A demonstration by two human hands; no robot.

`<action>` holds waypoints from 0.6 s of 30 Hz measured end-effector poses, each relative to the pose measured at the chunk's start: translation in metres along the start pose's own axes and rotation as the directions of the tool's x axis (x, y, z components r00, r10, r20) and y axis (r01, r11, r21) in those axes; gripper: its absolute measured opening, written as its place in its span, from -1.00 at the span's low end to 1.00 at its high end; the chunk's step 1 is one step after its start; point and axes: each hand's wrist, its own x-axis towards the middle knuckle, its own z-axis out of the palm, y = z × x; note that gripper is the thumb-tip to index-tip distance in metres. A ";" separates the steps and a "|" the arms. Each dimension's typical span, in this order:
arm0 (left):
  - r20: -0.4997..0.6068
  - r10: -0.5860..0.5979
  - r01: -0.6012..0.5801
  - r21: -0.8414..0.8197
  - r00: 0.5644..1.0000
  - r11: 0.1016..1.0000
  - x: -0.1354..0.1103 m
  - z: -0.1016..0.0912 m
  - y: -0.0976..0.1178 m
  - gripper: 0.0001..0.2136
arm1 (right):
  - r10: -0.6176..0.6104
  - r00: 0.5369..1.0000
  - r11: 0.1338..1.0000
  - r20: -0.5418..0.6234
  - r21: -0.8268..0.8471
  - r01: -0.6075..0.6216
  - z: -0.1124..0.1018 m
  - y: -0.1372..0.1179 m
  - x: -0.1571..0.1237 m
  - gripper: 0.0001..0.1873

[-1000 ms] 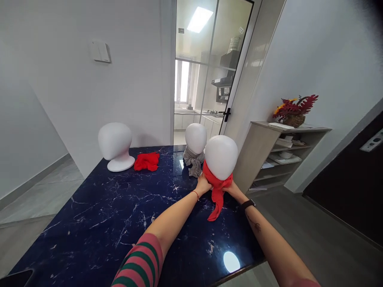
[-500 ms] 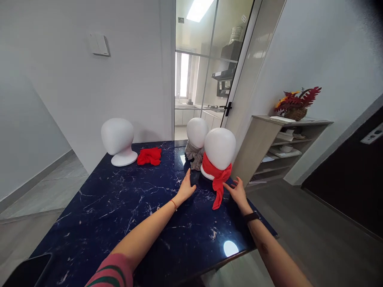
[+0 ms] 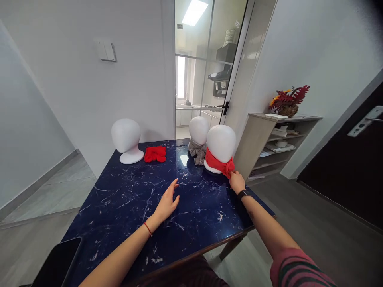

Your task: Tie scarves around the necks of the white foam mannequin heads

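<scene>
A white foam mannequin head (image 3: 221, 142) stands at the right side of the dark blue marble table (image 3: 125, 199), with a red scarf (image 3: 220, 165) tied round its neck. My right hand (image 3: 236, 181) is closed on the scarf's knot end at the head's right side. My left hand (image 3: 166, 202) hovers open over the table's middle, fingers stretched out, holding nothing. Behind the first head is a second white head (image 3: 198, 130) wearing a grey scarf (image 3: 197, 152).
A bare third mannequin head (image 3: 126, 138) stands at the far left with a loose red scarf (image 3: 155, 154) beside it. A dark phone (image 3: 56, 265) lies at the near left corner. A wooden shelf (image 3: 269, 139) with a flower basket stands to the right.
Both hands came off the red-scarfed head. My left hand drew back to the table's middle and opened. The scarf's hanging tail is now gathered up in my right hand.
</scene>
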 end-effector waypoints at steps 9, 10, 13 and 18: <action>-0.097 0.031 -0.019 0.123 0.995 0.992 -0.019 -0.012 -0.017 -0.54 | -0.580 0.811 0.802 0.083 0.230 0.551 0.008 -0.108 -0.135 -0.47; -0.105 0.034 -0.020 0.131 0.994 0.991 -0.019 -0.013 -0.018 -0.55 | -0.595 0.797 0.793 0.103 0.233 0.562 0.007 -0.116 -0.140 -0.50; -0.123 0.056 -0.036 0.162 0.991 0.986 -0.018 -0.014 -0.020 -0.59 | -0.599 0.786 0.799 0.156 0.177 0.574 -0.001 -0.136 -0.136 -0.57; -0.136 0.101 -0.069 0.223 0.986 0.972 -0.016 -0.016 -0.023 -0.65 | -0.632 0.760 0.772 0.153 0.219 0.597 -0.004 -0.178 -0.103 -0.67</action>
